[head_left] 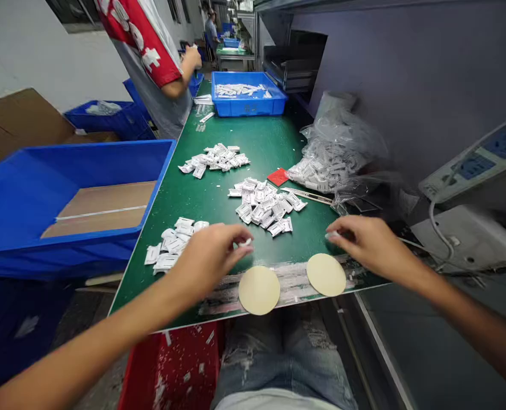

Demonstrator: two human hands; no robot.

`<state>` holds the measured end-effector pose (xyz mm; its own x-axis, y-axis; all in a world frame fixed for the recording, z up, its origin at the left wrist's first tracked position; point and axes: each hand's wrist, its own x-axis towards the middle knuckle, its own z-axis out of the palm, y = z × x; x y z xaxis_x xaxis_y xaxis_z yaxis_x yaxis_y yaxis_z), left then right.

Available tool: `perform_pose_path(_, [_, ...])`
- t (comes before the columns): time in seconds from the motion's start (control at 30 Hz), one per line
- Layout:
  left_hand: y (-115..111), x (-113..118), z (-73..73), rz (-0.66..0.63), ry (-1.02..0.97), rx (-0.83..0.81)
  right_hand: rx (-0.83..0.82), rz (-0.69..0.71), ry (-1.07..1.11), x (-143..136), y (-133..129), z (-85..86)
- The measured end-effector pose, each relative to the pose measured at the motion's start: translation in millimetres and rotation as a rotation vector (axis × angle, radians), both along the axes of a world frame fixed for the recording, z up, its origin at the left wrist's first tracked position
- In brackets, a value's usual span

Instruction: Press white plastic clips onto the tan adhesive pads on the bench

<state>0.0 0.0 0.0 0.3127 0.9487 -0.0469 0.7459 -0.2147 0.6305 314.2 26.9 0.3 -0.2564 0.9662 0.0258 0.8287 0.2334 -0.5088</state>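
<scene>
My left hand [214,250] is closed in a pinch on a small white plastic piece [245,242], above the table's front part. Across from it, my right hand [364,242] pinches another small white piece [332,234], mostly hidden by the fingertips. Below and between the hands lie two round cream discs, a left disc [259,290] and a right disc [326,274], near the front edge. Small white plastic parts with dark slots form a middle pile [265,205], a left pile [174,245] partly behind my left hand, and a far pile [216,158].
A clear bag [334,154] of white parts sits at the right beside a red square [277,176] and a cutter-like strip [306,195]. A blue tray [248,107] stands far back, a large blue bin [65,242] at left. Another person [150,62] stands beyond it.
</scene>
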Motion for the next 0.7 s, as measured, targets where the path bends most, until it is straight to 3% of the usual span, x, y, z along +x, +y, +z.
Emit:
perform_pose_path(0.07, [0,3,4.5,-0.093,0.006,-0.158,-0.199,0.185,0.046,1,-6,-2.3])
perform_pose_path(0.13, [0,6,6.3,-0.138,0.015,-0.233,-0.283,0.265,0.063,2,-8,-4.7])
perform_pose_path(0.27, [-1,11,3.3,-0.136,0.034,-0.218,-0.168,0.173,0.021,4,-5,-7.3])
perform_pose_path(0.33, [1,13,2.1,-0.184,0.061,-0.274,-0.218,0.253,0.005,5,-5,-6.2])
perform_pose_path(0.4, [3,15,2.3,-0.167,0.09,-0.228,-0.277,0.315,-0.004,4,-6,-3.7])
perform_pose_path(0.47, [7,16,4.0,-0.158,0.04,-0.228,-0.271,0.276,0.001,4,-7,-1.8])
perform_pose_path(0.57, [12,17,7.6,-0.218,-0.002,-0.413,-0.376,0.32,0.041,5,-4,-3.7])
perform_pose_path(0.7, [18,16,9.1,-0.159,0.026,-0.316,-0.407,0.258,0.096,7,9,-9.9])
